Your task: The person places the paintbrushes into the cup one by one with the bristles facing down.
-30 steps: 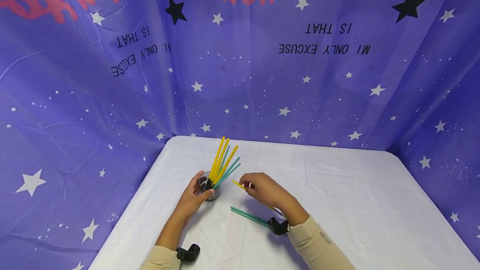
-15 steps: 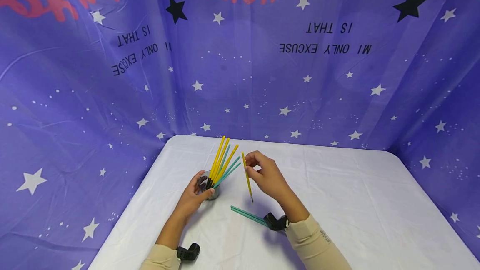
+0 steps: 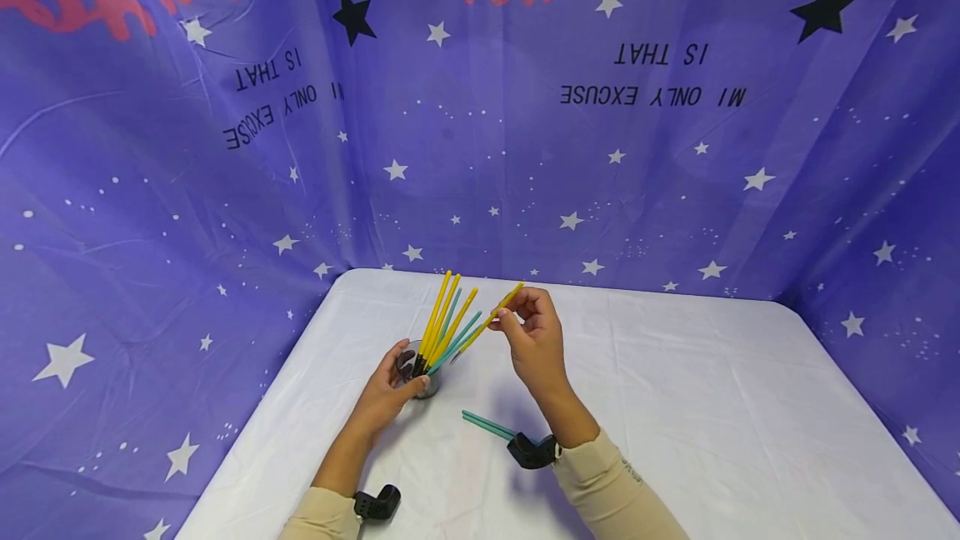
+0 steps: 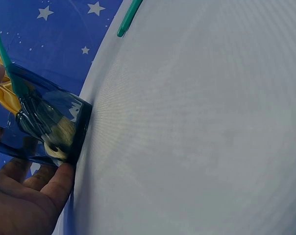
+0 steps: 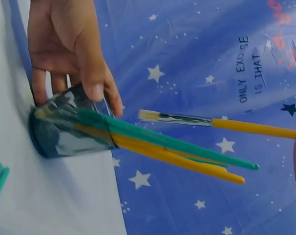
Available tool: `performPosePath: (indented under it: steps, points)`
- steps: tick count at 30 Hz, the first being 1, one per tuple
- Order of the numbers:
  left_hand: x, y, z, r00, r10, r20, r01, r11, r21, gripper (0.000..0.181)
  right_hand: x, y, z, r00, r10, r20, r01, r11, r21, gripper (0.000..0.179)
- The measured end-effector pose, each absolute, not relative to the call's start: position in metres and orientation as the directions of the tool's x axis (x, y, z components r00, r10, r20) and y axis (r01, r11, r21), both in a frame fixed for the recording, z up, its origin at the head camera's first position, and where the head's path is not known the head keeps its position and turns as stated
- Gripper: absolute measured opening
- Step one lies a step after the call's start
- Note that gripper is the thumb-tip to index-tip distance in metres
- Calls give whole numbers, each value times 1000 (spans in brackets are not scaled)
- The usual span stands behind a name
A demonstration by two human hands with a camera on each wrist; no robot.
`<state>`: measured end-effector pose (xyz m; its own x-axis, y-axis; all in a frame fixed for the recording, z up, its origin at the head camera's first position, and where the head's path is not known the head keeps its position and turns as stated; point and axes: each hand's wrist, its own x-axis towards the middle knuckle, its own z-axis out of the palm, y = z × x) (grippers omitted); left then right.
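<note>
A dark see-through glass cup (image 5: 69, 127) stands on the table, with my left hand (image 3: 386, 390) curled round its side. Several paintbrushes with yellow and green handles (image 3: 442, 323) lean out of it to the right; in the left wrist view their bristles (image 4: 60, 139) point down inside the cup. Between thumb and fingers, my right hand (image 3: 536, 340) pinches a yellow paintbrush (image 5: 251, 127). That brush slants, its pale flat bristles low and towards the cup, apart from the rim. Only a fingertip of the right hand shows at the right wrist view's edge.
Two green-handled sticks (image 3: 487, 425) lie on the white tablecloth (image 3: 712, 415) below the right forearm, partly hidden by the black wrist camera (image 3: 532, 450). A purple star-patterned curtain (image 3: 480, 148) rises around the table's back and sides.
My right hand has lifted the yellow paintbrush from low over the table and turned it, bristles now down and left towards the cup. The left hand and cup have stayed put.
</note>
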<state>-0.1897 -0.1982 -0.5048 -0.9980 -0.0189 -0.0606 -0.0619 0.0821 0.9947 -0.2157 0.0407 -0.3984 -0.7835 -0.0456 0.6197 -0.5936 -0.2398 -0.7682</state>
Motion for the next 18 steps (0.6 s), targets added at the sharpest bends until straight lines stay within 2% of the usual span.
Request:
performPosePath:
  steps: [5, 11, 18]
  points:
    - [-191, -199, -505, -998, -21, -60, -62, 88, 994, 83, -214, 29, -407, -803, 0, 596, -572, -284, -770, 20]
    - [-190, -198, -504, -997, -25, -68, -70, 98, 993, 83, -210, 13, -421, -820, -8, 572, -544, -297, -785, 19]
    - [-189, -197, -503, -997, -37, -63, -66, 95, 993, 82, -204, -3, -439, -868, -69, 492, -470, -206, -858, 16]
